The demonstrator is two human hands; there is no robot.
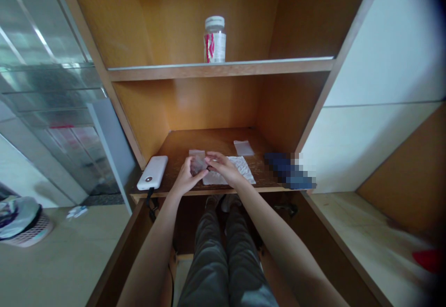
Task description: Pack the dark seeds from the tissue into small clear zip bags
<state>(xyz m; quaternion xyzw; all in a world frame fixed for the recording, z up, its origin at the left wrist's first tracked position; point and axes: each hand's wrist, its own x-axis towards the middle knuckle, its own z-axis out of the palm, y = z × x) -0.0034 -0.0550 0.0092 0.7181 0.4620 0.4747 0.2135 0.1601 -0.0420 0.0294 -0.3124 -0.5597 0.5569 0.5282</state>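
My left hand is closed on a small clear zip bag, held a little above the lower shelf. Close beside it, my right hand has its fingertips bent together at the bag's right edge. A small dark thing shows between the two hands, too small to name. Under my right hand lies a crinkled white sheet, partly covered by the hand. Farther back on the shelf rests another flat clear zip bag.
A white power bank with a black cable stands at the shelf's left end. Dark blue cloth-like stuff, partly blurred out, lies at the right. A clear bottle with a white cap is on the upper shelf. A lined waste basket sits on the floor.
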